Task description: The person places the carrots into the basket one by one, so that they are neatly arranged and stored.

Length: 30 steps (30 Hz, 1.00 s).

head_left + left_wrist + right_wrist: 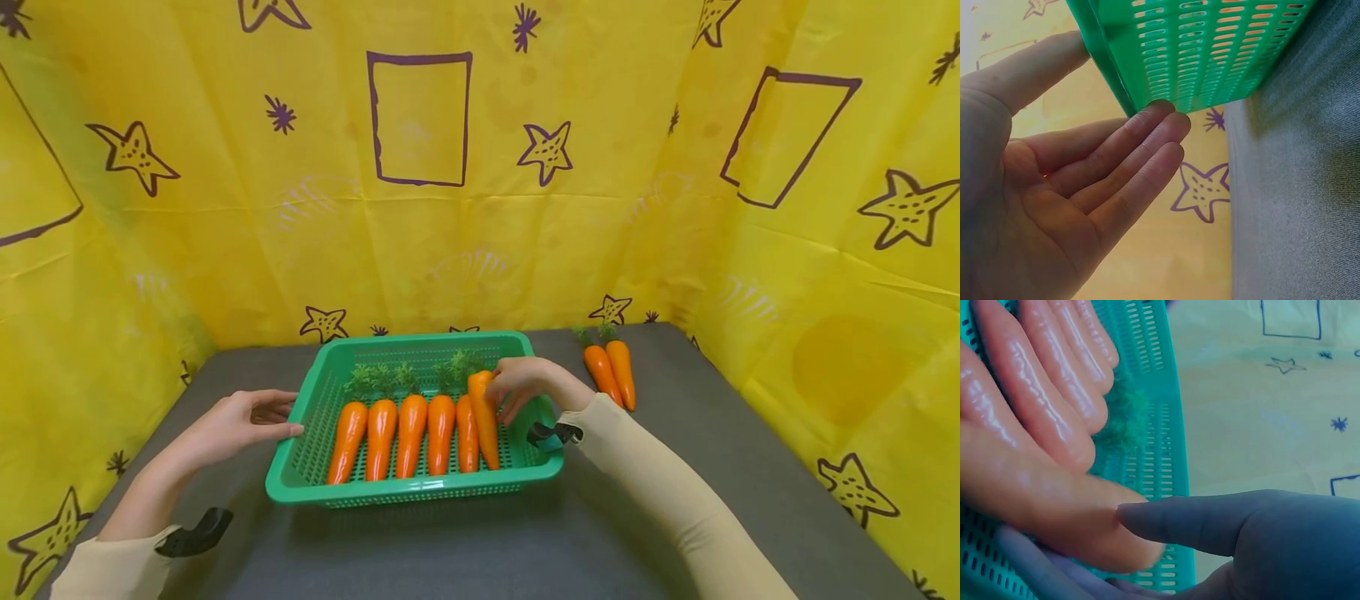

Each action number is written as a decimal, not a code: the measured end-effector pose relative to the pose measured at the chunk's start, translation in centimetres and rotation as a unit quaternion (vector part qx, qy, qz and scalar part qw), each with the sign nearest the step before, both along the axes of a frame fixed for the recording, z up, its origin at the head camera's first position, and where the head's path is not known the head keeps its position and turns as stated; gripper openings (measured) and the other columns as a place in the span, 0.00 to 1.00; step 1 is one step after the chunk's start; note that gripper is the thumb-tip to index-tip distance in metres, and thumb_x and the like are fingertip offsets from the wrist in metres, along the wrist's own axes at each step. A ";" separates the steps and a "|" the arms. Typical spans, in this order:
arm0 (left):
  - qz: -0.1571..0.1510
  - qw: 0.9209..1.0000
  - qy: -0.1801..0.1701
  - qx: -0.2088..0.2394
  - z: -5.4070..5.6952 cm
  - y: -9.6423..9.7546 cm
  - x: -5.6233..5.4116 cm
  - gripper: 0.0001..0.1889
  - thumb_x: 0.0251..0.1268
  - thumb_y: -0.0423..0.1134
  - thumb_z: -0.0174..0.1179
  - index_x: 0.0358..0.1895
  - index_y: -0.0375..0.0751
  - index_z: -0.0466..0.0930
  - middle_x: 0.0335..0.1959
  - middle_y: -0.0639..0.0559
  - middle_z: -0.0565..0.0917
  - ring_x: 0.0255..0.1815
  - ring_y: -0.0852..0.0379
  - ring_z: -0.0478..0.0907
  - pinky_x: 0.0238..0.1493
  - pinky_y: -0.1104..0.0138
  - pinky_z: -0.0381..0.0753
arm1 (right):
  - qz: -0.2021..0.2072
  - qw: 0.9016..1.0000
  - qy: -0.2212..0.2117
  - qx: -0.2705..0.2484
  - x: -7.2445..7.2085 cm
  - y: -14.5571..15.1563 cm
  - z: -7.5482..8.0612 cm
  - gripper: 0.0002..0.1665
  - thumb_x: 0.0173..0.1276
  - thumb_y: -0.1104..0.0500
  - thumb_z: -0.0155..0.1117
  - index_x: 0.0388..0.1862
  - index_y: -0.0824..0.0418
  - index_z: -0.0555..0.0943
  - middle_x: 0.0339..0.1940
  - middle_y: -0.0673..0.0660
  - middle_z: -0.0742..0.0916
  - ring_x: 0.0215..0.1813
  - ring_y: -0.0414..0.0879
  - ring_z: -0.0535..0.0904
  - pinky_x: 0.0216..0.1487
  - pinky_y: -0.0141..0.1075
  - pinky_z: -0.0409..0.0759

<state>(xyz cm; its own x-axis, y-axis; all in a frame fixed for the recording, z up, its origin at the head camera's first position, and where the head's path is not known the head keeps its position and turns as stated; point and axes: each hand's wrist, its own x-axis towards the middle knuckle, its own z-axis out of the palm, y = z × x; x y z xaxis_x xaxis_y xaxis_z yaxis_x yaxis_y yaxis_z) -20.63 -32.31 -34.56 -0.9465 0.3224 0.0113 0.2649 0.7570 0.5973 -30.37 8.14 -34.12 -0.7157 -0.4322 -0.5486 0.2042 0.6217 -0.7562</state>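
A green plastic basket [420,485] holds a row of several glossy orange carrots [411,435] with leafy green tops. My right hand [521,379] pinches the thick end of the rightmost carrot [483,421] inside the basket. Thumb and fingers lie on opposite sides of that carrot [1054,506] in the right wrist view; its tip is out of that frame. At the basket's left side is my left hand [240,425], thumb at the rim. The left wrist view shows the left hand's [1079,181] fingers nearly straight, lying against the outside of the basket [1191,56].
Two more carrots [611,375] lie side by side on the dark grey tabletop [465,550], right of the basket. Yellow cloth walls [420,250] with purple drawn stars and frames surround the table at the back and sides.
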 end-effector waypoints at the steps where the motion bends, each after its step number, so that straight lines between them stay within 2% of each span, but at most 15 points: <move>1: 0.000 1.000 0.001 0.000 0.0 0.0 0.0 0.33 0.61 0.50 0.63 0.62 0.30 0.70 0.49 0.42 0.83 0.46 0.49 0.81 0.39 0.65 0.79 | 0.001 1.000 0.000 0.000 0.0 0.0 0.0 0.28 0.70 0.64 0.55 0.66 0.74 0.63 0.50 0.68 0.78 0.44 0.61 0.84 0.45 0.47 0.83; 5: 0.001 1.000 -0.002 0.002 0.0 0.0 0.1 0.33 0.61 0.50 0.63 0.62 0.30 0.70 0.49 0.42 0.83 0.46 0.50 0.82 0.38 0.65 0.79 | 0.007 1.000 -0.001 0.001 0.0 0.1 0.1 0.25 0.71 0.64 0.54 0.64 0.74 0.67 0.53 0.69 0.78 0.46 0.58 0.84 0.47 0.47 0.82; 8: 0.000 1.000 -0.001 0.001 -0.1 0.0 0.1 0.32 0.62 0.50 0.63 0.62 0.30 0.70 0.49 0.43 0.83 0.46 0.50 0.82 0.38 0.65 0.79 | 0.014 1.000 0.015 0.012 0.1 0.2 0.2 0.24 0.71 0.63 0.55 0.63 0.73 0.69 0.54 0.69 0.78 0.46 0.57 0.84 0.46 0.46 0.82; 14: -0.002 1.000 0.006 -0.002 -0.2 -0.1 -0.1 0.32 0.62 0.50 0.63 0.62 0.31 0.70 0.48 0.43 0.84 0.45 0.51 0.82 0.38 0.66 0.79 | 0.027 0.998 0.041 0.030 0.3 0.8 0.9 0.28 0.72 0.60 0.55 0.67 0.72 0.65 0.60 0.72 0.76 0.48 0.57 0.84 0.46 0.42 0.83; 19: -0.004 1.000 0.009 -0.006 -0.2 -0.1 -0.1 0.32 0.61 0.50 0.63 0.62 0.31 0.71 0.48 0.43 0.84 0.45 0.51 0.82 0.38 0.66 0.79 | 0.034 0.999 0.035 0.014 0.4 1.5 1.6 0.33 0.73 0.57 0.55 0.70 0.72 0.61 0.59 0.74 0.77 0.50 0.58 0.83 0.46 0.42 0.83; 25: -0.005 1.000 0.005 -0.004 -0.2 -0.1 -0.2 0.32 0.62 0.50 0.62 0.63 0.30 0.70 0.49 0.42 0.83 0.46 0.50 0.82 0.38 0.65 0.79 | 0.041 0.998 0.031 -0.022 0.2 2.5 1.8 0.30 0.74 0.55 0.52 0.67 0.73 0.65 0.55 0.75 0.80 0.51 0.58 0.83 0.50 0.44 0.81; 30: -0.001 1.000 0.004 -0.003 -0.3 -0.2 -0.1 0.32 0.62 0.50 0.62 0.63 0.30 0.69 0.49 0.43 0.83 0.46 0.50 0.82 0.38 0.66 0.79 | 0.044 0.996 0.048 -0.057 0.2 3.5 2.3 0.31 0.75 0.55 0.51 0.68 0.75 0.62 0.59 0.75 0.76 0.56 0.60 0.79 0.55 0.46 0.79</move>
<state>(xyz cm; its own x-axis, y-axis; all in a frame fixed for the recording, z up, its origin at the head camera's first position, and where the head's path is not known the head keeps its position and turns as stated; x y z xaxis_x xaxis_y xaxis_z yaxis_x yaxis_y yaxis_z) -20.73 -32.48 -34.89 -0.9458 0.3242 0.0181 0.2716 0.7595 0.5911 -30.14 11.65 -31.78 -0.7187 -0.5519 -0.4228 0.0752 0.5428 -0.8365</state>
